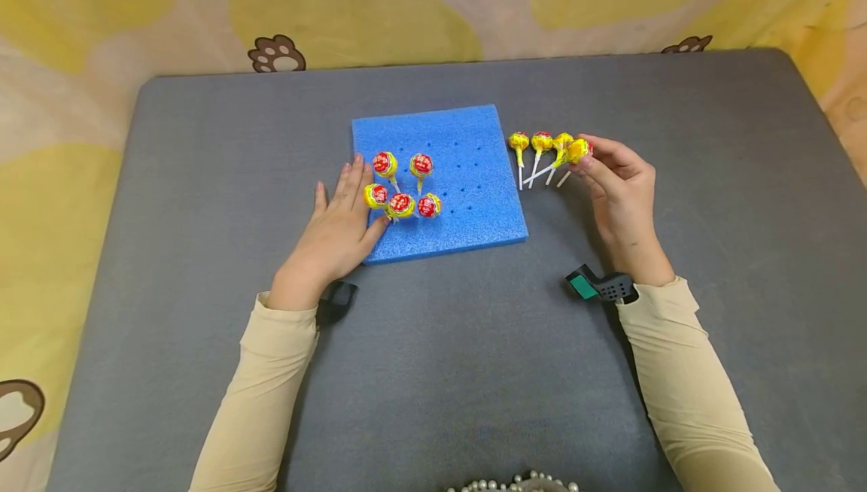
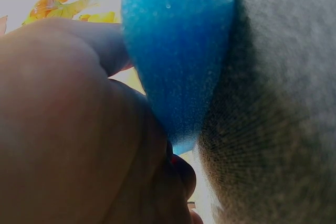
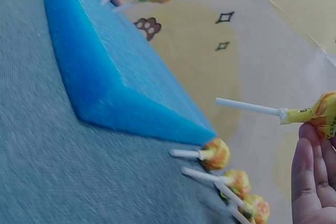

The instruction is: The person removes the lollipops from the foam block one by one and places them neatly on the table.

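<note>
My right hand (image 1: 623,191) pinches a lollipop (image 1: 579,150) by its yellow-and-red wrapped head, just above the table to the right of a blue foam block (image 1: 460,131). The white stick of this lollipop (image 3: 252,107) points left, towards the block, in the right wrist view. Several more lollipops (image 1: 519,141) lie beside the block's right edge, under and next to that hand. Across the block's left edge rests my left hand (image 1: 335,232), fingers straight and thumb at the front. Several lollipops (image 1: 421,165) stand upright in the block's left part, near the left fingers.
Rows of small holes (image 1: 463,190) show in the right and back parts of the block. A grey table (image 1: 433,372) lies beneath everything, and a patterned yellow cloth (image 1: 420,18) hangs behind it. Pearl-like beads (image 1: 515,484) show at the bottom edge.
</note>
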Demonstrator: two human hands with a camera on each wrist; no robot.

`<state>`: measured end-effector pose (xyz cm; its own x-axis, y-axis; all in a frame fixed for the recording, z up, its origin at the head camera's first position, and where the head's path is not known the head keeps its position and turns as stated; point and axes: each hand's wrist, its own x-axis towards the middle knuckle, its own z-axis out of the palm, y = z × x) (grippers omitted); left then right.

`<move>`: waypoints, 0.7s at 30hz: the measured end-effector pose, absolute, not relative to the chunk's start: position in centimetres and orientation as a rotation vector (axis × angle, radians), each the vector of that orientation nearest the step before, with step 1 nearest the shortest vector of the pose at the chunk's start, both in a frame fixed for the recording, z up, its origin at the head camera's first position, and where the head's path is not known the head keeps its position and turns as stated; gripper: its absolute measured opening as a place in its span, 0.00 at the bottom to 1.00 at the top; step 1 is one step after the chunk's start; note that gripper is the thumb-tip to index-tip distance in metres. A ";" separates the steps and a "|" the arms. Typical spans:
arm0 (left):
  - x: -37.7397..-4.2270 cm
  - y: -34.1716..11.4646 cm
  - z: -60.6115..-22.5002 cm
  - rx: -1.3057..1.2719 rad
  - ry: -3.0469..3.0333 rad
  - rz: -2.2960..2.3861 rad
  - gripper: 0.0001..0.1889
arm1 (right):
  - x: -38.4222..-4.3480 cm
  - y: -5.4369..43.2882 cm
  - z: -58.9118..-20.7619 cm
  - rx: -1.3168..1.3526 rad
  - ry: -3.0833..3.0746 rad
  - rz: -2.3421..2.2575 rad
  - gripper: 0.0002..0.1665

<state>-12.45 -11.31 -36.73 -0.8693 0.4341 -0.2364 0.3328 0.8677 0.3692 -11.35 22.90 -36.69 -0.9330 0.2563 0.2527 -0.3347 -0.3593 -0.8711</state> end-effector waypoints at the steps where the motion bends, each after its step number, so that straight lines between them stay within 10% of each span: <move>1: -12.4 -11.3 -36.7 0.576 2.727 0.460 0.40 | -11.4 23.1 -36.7 0.097 -1.503 2.334 0.12; 21: -12.5 -11.2 -36.6 0.569 2.722 0.469 0.40 | -11.6 27.7 -36.5 -0.121 -1.349 2.442 0.14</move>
